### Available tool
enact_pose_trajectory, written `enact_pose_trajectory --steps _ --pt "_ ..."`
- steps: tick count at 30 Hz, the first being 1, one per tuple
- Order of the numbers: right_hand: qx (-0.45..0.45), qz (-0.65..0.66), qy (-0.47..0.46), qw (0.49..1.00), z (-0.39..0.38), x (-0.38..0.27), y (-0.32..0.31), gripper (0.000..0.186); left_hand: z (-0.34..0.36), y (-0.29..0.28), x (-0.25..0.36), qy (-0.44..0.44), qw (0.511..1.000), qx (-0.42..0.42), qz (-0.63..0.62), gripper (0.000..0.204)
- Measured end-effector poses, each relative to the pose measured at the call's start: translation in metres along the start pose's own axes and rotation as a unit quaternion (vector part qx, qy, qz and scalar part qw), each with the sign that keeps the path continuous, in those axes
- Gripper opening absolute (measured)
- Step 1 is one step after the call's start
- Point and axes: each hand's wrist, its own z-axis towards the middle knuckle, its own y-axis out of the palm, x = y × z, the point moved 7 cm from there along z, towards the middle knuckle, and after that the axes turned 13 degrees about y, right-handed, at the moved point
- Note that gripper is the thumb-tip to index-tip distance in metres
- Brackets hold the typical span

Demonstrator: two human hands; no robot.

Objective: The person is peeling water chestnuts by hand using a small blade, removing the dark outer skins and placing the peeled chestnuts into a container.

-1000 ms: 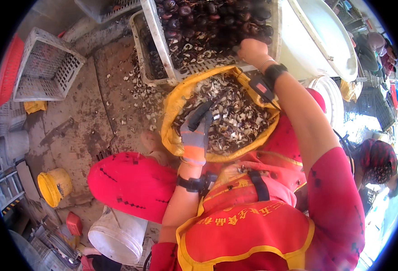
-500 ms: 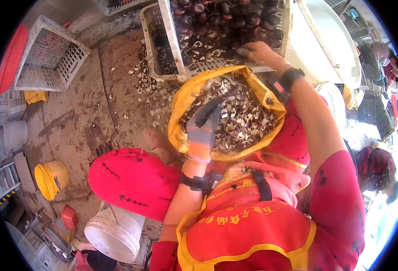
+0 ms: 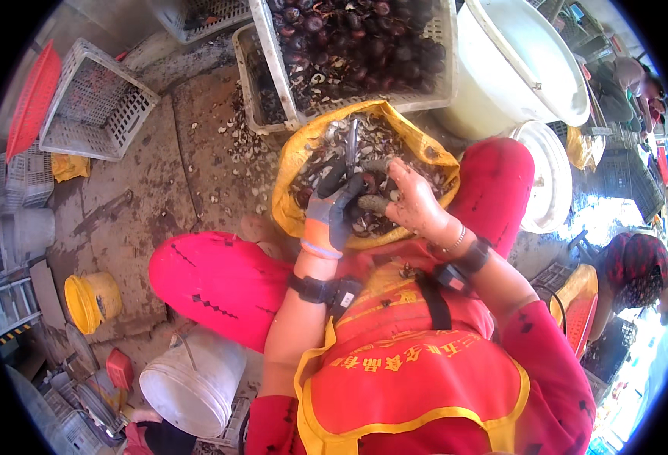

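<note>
My left hand (image 3: 329, 208), in a grey and orange glove with dark fingers, is closed on a slim silver metal tool (image 3: 352, 142) that points away from me; its exact kind is unclear. Close beside it, my right hand (image 3: 419, 203), with dark covers on some fingertips, is closed on a dark round water chestnut (image 3: 369, 182), partly hidden by the fingers. Both hands are over an open yellow sack (image 3: 282, 186) between my knees, holding white and dark peelings (image 3: 330, 148). Beyond the sack, a pale plastic crate (image 3: 455, 61) contains many dark water chestnuts (image 3: 379, 49).
A large white tub (image 3: 470, 98) and a round white bucket (image 3: 550, 178) stand at right. To my left are a white bucket (image 3: 197, 379), a yellow bucket (image 3: 91, 299) and a grey crate (image 3: 95, 98). Peelings litter the floor (image 3: 220, 159). Another person (image 3: 637, 265) is at far right.
My right hand has come back from the crate to the left hand, bringing a water chestnut. The silver tool now shows above my left hand. My right knee shows more fully.
</note>
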Motion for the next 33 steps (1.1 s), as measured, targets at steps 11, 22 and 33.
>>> enact_pose_trajectory --steps 11,22,33 --pt "-0.045 0.027 0.028 0.998 -0.007 -0.004 -0.012 0.041 -0.011 0.001 0.005 -0.056 0.997 0.023 0.056 0.034" --pt "-0.096 0.264 0.149 0.948 -0.008 0.017 -0.026 0.041 0.000 0.004 0.024 0.152 0.957 -0.082 0.233 0.025" --pt "-0.143 0.302 0.152 0.930 -0.021 -0.004 -0.037 0.036 -0.003 0.013 0.040 0.249 0.909 -0.101 0.319 0.030"
